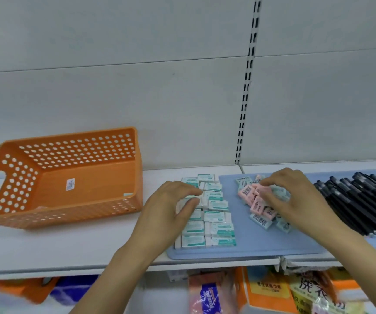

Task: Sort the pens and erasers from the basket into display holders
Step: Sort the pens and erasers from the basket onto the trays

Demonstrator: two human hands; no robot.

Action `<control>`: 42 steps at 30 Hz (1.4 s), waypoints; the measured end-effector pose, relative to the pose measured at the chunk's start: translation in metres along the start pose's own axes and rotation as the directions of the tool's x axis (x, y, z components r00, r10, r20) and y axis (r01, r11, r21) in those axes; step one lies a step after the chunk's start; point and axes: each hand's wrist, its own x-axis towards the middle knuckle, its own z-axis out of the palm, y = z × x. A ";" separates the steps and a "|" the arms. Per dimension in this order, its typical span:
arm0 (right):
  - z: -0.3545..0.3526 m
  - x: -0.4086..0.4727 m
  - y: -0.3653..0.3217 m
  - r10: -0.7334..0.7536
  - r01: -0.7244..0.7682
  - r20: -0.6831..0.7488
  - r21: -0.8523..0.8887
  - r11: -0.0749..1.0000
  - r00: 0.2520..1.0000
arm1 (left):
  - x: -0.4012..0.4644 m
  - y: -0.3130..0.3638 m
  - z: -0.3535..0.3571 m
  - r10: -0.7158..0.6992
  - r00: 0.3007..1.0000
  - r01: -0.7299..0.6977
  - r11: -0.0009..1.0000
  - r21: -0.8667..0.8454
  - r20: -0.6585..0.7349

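An orange perforated basket (53, 177) lies tipped on the white shelf at the left, with nothing visible inside. A blue tray (245, 243) holds rows of white-and-green erasers (216, 220) on its left side. My left hand (168, 207) rests on these rows, its fingers pinching one white eraser (201, 198). A loose pile of pink and pale blue erasers (258, 207) lies in the tray's middle. My right hand (295, 198) is over that pile, thumb and fingers closed on a pink eraser (261, 189). Black pens (363, 205) are heaped at the right.
The white shelf (91, 243) has a back wall with a slotted upright (247, 91). Below the shelf's front edge hang packaged goods (264, 291) in orange and pink wrappers.
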 end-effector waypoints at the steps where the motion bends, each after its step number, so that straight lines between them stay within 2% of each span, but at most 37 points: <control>1: 0.003 0.003 -0.009 -0.029 0.030 -0.039 0.022 0.999 0.999 | -0.002 0.004 -0.008 0.028 0.999 -0.028 1.000 0.000 -0.017; 4: 0.015 0.013 -0.045 -0.116 0.132 -0.108 0.148 0.980 0.987 | -0.009 0.008 -0.040 0.149 0.980 -0.145 0.989 0.039 -0.129; 6: 0.025 0.019 -0.075 -0.179 0.199 -0.112 0.217 0.956 0.978 | -0.012 -0.004 -0.072 0.186 0.948 -0.153 0.978 0.139 -0.260; 8: 0.034 0.025 -0.104 -0.248 0.272 -0.126 0.251 0.929 0.961 | -0.014 -0.033 -0.116 0.092 0.888 -0.006 0.982 0.188 -0.451; 10: 0.041 0.032 -0.131 -0.294 0.327 -0.155 0.270 0.906 0.943 | -0.018 -0.071 -0.167 -0.106 0.786 0.241 0.960 0.144 -0.609; 11: 0.044 0.036 -0.144 -0.308 0.346 -0.171 0.279 0.896 0.936 | -0.019 -0.093 -0.189 -0.207 0.743 0.372 0.918 0.136 -0.636; 13: 0.049 0.044 -0.170 -0.341 0.389 -0.203 0.286 0.876 0.918 | -0.021 -0.134 -0.225 -0.383 0.706 0.591 0.782 0.198 -0.595; 16: 0.055 0.058 -0.209 -0.434 0.481 -0.219 0.267 0.835 0.874 | -0.022 -0.176 -0.248 -0.672 0.632 0.764 0.623 0.168 -0.385; 17: 0.057 0.064 -0.222 -0.488 0.529 -0.209 0.250 0.811 0.847 | -0.024 -0.182 -0.249 -0.722 0.618 0.780 0.611 0.132 -0.311; 19: 0.062 0.077 -0.247 -0.601 0.610 -0.107 0.160 0.776 0.792 | -0.032 -0.191 -0.244 -0.700 0.657 0.743 0.664 0.082 -0.281; 21: 0.074 0.092 -0.270 -0.638 0.658 0.173 -0.101 0.746 0.750 | -0.043 -0.192 -0.238 -0.644 0.686 0.693 0.720 0.035 -0.339; 23: 0.092 0.103 -0.285 -0.525 0.684 0.442 -0.397 0.612 0.727 | -0.053 -0.190 -0.232 -0.613 0.691 0.662 0.749 -0.004 -0.382; 24: 0.101 0.105 -0.289 -0.437 0.683 0.536 -0.452 0.574 0.722 | -0.057 -0.190 -0.230 -0.595 0.700 0.643 0.765 -0.012 -0.395; 25: 0.109 0.107 -0.291 -0.341 0.669 0.610 -0.457 0.586 0.715 | -0.061 -0.191 -0.229 -0.579 0.710 0.625 0.781 -0.021 -0.401; 27: 0.117 0.113 -0.292 -0.157 0.599 0.709 -0.432 0.675 0.688 | -0.064 -0.192 -0.228 -0.559 0.725 0.595 0.803 -0.044 -0.402; 30: 0.119 0.120 -0.292 -0.011 0.491 0.767 -0.399 0.774 0.641 | -0.063 -0.195 -0.226 -0.549 0.719 0.583 0.810 -0.061 -0.426; 33: 0.124 0.117 -0.296 0.054 0.459 0.812 -0.382 0.802 0.581 | -0.063 -0.197 -0.224 -0.561 0.710 0.587 0.805 -0.081 -0.427; 35: 0.132 0.113 -0.296 0.042 0.465 0.808 -0.380 0.799 0.588 | -0.063 -0.197 -0.224 -0.558 0.713 0.584 0.808 -0.083 -0.425; 42: 0.133 0.111 -0.297 0.115 0.302 0.803 -0.347 0.888 0.584 | -0.060 -0.193 -0.226 -0.584 0.704 0.610 0.788 -0.077 -0.403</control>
